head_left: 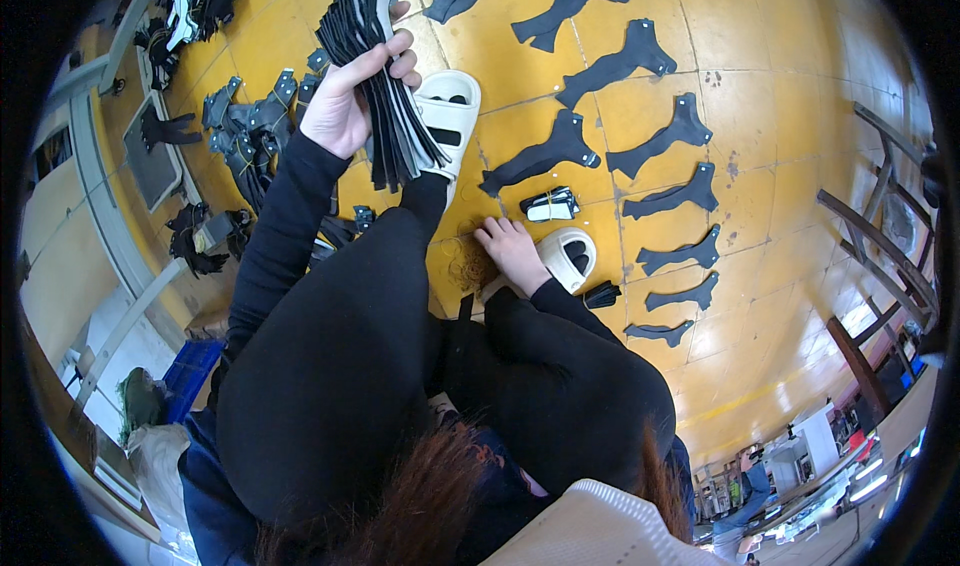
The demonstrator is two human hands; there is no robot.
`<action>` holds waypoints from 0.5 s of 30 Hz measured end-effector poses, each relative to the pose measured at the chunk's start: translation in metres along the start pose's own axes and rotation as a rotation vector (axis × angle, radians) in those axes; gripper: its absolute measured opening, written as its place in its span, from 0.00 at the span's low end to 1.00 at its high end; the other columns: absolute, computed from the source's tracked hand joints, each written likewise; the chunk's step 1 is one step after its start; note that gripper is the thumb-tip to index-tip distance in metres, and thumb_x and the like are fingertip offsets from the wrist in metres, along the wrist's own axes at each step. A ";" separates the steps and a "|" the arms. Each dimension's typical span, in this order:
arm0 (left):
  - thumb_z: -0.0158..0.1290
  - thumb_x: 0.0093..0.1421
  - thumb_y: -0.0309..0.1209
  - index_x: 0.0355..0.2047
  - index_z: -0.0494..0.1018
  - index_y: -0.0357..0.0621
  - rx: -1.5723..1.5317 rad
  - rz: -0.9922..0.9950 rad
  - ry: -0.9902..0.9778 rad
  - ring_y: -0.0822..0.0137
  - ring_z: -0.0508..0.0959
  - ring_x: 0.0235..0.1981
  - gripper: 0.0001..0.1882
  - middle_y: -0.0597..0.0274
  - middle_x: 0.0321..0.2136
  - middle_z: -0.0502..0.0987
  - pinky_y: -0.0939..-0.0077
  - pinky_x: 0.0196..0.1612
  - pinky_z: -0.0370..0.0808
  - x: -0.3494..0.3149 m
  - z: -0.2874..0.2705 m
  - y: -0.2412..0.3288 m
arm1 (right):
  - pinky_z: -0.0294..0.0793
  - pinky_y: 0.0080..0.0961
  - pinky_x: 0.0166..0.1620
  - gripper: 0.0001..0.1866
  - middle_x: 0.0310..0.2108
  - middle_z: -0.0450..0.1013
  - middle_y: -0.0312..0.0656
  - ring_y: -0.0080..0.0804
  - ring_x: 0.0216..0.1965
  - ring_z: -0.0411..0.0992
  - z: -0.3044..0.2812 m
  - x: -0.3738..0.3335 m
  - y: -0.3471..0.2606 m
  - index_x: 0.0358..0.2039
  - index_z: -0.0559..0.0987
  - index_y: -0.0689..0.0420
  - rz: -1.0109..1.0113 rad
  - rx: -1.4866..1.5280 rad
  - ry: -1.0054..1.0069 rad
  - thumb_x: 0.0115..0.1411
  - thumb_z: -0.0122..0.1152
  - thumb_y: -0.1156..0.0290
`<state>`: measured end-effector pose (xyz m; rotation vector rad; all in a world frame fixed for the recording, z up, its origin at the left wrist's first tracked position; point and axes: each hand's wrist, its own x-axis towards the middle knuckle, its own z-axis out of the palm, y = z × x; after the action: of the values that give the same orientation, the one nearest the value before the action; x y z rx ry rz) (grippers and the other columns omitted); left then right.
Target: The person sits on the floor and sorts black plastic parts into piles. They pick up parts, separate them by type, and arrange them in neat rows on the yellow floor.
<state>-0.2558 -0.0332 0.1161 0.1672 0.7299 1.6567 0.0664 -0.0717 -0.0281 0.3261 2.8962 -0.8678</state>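
Note:
Raised at the upper left, my left hand (343, 106) is closed round a thick stack of thin black and grey strips (395, 131), fanned a little at their ends. My right hand (514, 250) is low over the floor with its fingers stretched out, at the edge of a loose heap of tan rubber bands (466, 264). Whether the fingertips touch a band is hard to make out. Just beyond that hand lies a small black-and-white bundle (550, 205) with a band round it. Another small dark bundle (602, 295) is by my right shoe.
Dark curved flat pieces (640, 56) lie in spread piles on the yellow tiled floor (745, 126), in front and to the right. More dark pieces (250, 131) are heaped at left. My white slides (452, 116) flank the hands. Wooden frames (880, 236) stand far right; a blue crate (193, 379) is lower left.

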 end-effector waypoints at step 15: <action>0.49 0.60 0.36 0.64 0.37 0.32 -0.084 -0.145 -0.132 0.60 0.67 0.44 0.42 0.55 0.46 0.61 0.66 0.55 0.66 -0.003 0.014 0.019 | 0.64 0.30 0.39 0.03 0.30 0.64 0.37 0.33 0.37 0.65 -0.010 0.058 0.010 0.28 0.73 0.55 0.060 -0.008 0.067 0.51 0.53 0.72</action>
<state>-0.2637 -0.0319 0.1382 0.1591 0.5589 1.5197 0.0120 -0.0480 -0.0343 0.4476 2.9328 -0.8522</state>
